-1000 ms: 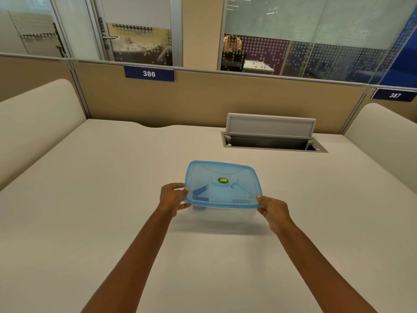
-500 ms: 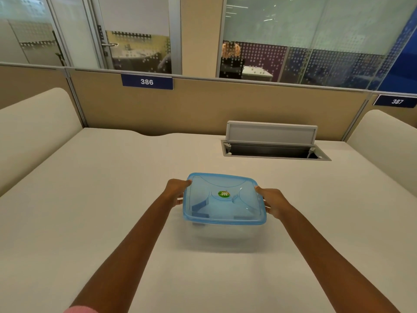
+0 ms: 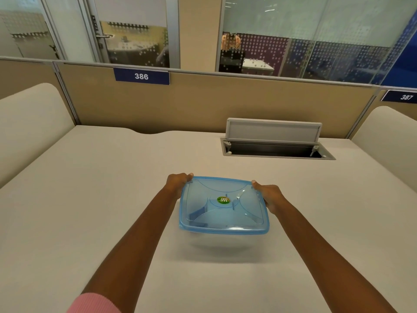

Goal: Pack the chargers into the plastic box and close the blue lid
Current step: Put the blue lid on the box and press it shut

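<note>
The left hand [image 3: 178, 182] has its grip on the far left corner of the blue lid [image 3: 223, 206], with the fingers curled over the edge. The right hand [image 3: 269, 197] has its grip on the far right corner in the same way, thumb on top of the rim. The lid sits on the plastic box [image 3: 220, 241], and it looks shut all the way round, though the near edge is a bit blurry so it is hard to be sure. The box is clear and its sides hardly show. Some dark shapes can be seen through the lid, maybe the chargers, but they are too dim to tell. A small green sticker [image 3: 223, 199] is in the middle of the lid. The box is on the pale desk [image 3: 90, 199], near the middle. A pink sleeve [image 3: 94, 303] shows on the left arm. Farther back, a grey flap [image 3: 274, 132] stands open over a slot in the desk. A blue sign [image 3: 141, 76] on the wall behind says 386.
</note>
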Demonstrator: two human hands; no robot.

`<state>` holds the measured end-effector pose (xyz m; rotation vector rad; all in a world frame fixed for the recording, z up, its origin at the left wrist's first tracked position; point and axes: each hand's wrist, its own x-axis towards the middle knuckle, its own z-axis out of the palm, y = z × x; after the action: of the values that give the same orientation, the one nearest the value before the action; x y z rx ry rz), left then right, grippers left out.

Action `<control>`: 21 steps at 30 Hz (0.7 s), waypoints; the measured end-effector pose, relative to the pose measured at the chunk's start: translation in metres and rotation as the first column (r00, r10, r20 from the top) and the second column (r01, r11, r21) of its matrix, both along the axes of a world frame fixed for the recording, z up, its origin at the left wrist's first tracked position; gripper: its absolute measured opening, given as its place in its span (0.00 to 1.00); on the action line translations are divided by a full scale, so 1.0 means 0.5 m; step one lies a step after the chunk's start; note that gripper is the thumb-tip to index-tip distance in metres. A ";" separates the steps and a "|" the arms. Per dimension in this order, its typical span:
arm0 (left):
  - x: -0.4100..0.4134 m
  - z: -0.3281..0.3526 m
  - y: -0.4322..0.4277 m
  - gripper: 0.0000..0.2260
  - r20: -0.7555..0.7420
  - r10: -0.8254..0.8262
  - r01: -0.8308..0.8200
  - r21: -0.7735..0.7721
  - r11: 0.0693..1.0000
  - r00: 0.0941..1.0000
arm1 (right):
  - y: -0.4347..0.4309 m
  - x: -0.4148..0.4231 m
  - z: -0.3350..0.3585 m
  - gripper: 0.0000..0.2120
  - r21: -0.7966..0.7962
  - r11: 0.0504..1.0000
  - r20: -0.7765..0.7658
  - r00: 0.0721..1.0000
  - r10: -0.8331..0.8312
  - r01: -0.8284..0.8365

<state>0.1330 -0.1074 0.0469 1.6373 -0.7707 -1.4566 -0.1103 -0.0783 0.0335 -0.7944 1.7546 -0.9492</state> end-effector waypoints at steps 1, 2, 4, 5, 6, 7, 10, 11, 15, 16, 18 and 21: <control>0.000 -0.005 -0.004 0.14 0.000 0.004 -0.004 -0.002 1.000 1.000 | -0.002 -0.001 -0.002 0.16 -0.001 1.000 0.004 1.000 0.000 0.000; 0.001 -0.010 -0.009 0.14 0.003 0.008 -0.008 0.001 1.000 1.000 | -0.003 -0.002 -0.005 0.16 0.000 1.000 0.005 1.000 0.000 0.000; 0.001 -0.015 -0.016 0.14 -0.001 0.014 -0.014 0.013 1.000 1.000 | -0.006 -0.004 -0.007 0.16 -0.001 1.000 0.003 1.000 0.002 -0.002; 0.000 -0.017 -0.019 0.14 -0.003 0.017 -0.017 0.013 1.000 1.000 | -0.007 -0.004 -0.008 0.16 -0.003 1.000 -0.001 1.000 0.001 -0.001; -0.001 -0.017 -0.019 0.12 0.000 0.018 -0.018 0.015 1.000 1.000 | -0.007 -0.004 -0.008 0.16 -0.002 1.000 -0.002 1.000 -0.003 0.003; -0.004 -0.014 -0.016 0.11 -0.004 0.025 -0.025 0.017 1.000 1.000 | -0.009 -0.004 -0.007 0.16 -0.005 1.000 0.003 1.000 -0.011 0.011; -0.006 -0.019 -0.011 0.14 0.008 0.069 -0.069 0.024 0.997 0.998 | -0.010 -0.003 -0.006 0.15 -0.003 1.000 0.021 0.999 -0.026 0.026; -0.004 -0.021 -0.011 0.15 0.013 0.058 -0.058 0.022 0.998 0.998 | -0.010 -0.002 -0.005 0.16 0.002 1.000 0.017 1.000 -0.023 0.023; -0.003 -0.006 0.000 0.18 0.058 -0.030 0.030 0.006 1.000 0.998 | -0.012 -0.004 -0.008 0.15 -0.004 1.000 -0.003 1.000 -0.012 0.012; -0.004 -0.005 0.001 0.19 0.089 -0.035 0.036 -0.009 0.999 0.995 | -0.012 -0.004 -0.009 0.15 -0.008 1.000 -0.018 1.000 -0.017 0.016; -0.009 -0.007 0.007 0.21 0.235 -0.027 0.043 -0.064 0.997 0.972 | -0.008 0.000 -0.011 0.16 -0.030 0.999 -0.077 0.997 -0.013 0.011; -0.013 -0.016 0.036 0.22 0.474 -0.024 0.110 -0.155 0.982 0.880 | 0.013 0.003 -0.018 0.19 -0.058 0.998 -0.182 0.983 0.013 -0.023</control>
<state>0.1263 -0.0893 0.0387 1.8603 -1.2029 -0.9994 -0.1087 -0.0720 0.0243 -0.9598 1.8793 -0.9453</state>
